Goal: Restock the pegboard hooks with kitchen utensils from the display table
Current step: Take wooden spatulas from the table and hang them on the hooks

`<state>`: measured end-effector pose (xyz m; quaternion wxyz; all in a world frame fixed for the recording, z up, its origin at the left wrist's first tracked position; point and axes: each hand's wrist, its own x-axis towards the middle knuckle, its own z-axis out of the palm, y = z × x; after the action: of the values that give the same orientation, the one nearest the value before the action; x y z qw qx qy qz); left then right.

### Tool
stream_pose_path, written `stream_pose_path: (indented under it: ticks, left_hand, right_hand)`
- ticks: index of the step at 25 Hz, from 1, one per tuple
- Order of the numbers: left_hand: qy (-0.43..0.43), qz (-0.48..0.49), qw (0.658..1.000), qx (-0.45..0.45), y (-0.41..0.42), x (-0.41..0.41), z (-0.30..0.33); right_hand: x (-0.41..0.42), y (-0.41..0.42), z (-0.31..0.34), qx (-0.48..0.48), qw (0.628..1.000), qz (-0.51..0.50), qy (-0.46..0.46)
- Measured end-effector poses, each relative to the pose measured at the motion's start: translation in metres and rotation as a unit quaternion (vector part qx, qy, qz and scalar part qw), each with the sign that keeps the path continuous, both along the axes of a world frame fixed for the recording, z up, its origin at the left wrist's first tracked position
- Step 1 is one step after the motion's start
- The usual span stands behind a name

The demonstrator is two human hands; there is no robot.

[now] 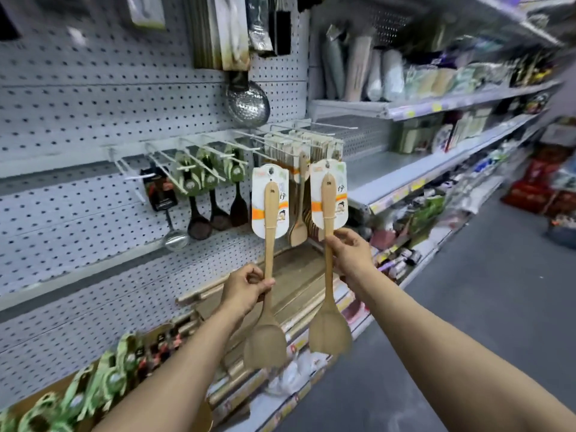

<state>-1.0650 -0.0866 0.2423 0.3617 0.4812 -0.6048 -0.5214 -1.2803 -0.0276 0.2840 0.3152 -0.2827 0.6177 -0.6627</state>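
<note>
Spatulas stood upright, card ends up, blades down. Left hand (pixel 246 286) gripped left spatula (pixel 268 263) mid-handle; right hand (pixel 350 249) pinched right spatula (pixel 328 260) just below card. Right card hole sat nearer hooks (pixel 280 135), just below them.

Tan wooden spatulas (pixel 269 244), white-and-orange cards (pixel 268 210)

Two bare, sleeveless forearms, ringless hands

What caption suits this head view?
Left hand and right hand each hold a carded wooden spatula up toward the pegboard hooks.
</note>
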Motion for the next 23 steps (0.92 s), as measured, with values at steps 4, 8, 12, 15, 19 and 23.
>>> stream_pose_path:
  ticks: [4, 8, 12, 15, 19, 23]
  left_hand:
    - [-0.021, 0.039, 0.999, -0.002, -0.033, -0.063, -0.013]
    - [-0.018, 0.092, 0.996, -0.005, -0.051, -0.134, -0.018]
    - [-0.008, 0.156, 0.987, 0.021, -0.057, -0.190, -0.019]
    - [-0.008, 0.187, 0.982, 0.024, -0.066, -0.216, -0.015]
    - [-0.020, 0.213, 0.977, 0.027, -0.084, -0.235, -0.017]
    - [-0.018, 0.216, 0.976, 0.021, -0.103, -0.246, -0.023]
  right_hand:
    - [-0.076, -0.071, -0.012, 0.014, 0.998, 0.058, -0.012]
    - [-0.148, -0.127, -0.016, 0.022, 0.992, 0.127, -0.014]
    - [-0.195, -0.171, -0.005, 0.031, 0.980, 0.197, -0.006]
    - [-0.210, -0.197, 0.000, 0.021, 0.970, 0.241, -0.008]
    - [-0.222, -0.218, -0.011, 0.020, 0.958, 0.287, -0.011]
    - [-0.233, -0.232, -0.029, 0.004, 0.949, 0.314, -0.014]
